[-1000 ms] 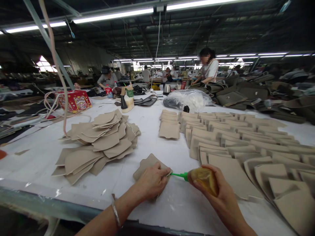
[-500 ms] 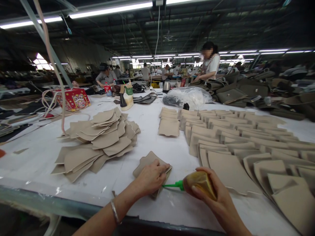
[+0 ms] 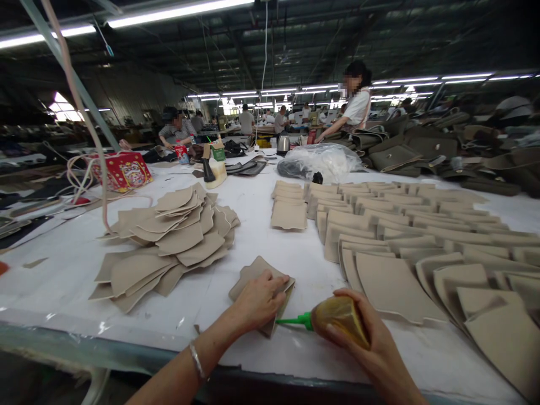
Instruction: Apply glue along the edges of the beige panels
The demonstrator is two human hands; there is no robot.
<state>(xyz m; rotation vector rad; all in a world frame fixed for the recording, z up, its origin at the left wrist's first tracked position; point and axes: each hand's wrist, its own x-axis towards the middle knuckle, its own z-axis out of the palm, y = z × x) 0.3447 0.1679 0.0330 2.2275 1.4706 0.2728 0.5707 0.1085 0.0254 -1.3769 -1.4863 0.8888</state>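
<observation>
A small beige piece [image 3: 248,277] lies near the table's front edge, with a second layer showing at its right side. My left hand [image 3: 262,298] rests on it, fingers bent and pressing near its right corner; whether they pinch it is hard to see. My right hand [image 3: 371,332] is wrapped round a squeeze bottle [image 3: 337,319] of amber liquid, held on its side. The bottle's thin green nozzle [image 3: 295,321] points left, its tip at the right edge of the beige piece, just below my left fingers.
A loose pile of beige pieces [image 3: 181,239] lies to the left. Overlapping rows of them [image 3: 392,281] spread across the right. Farther back are a red box [image 3: 126,170], a plastic bag [image 3: 320,162], a kettle [image 3: 283,144] and a person [image 3: 356,107]. A cord [image 3: 99,152] hangs at left.
The nozzle tip has shifted slightly left and down along the edge of the beige piece, with my right hand following. The person at the back has leaned and reached farther to the left.
</observation>
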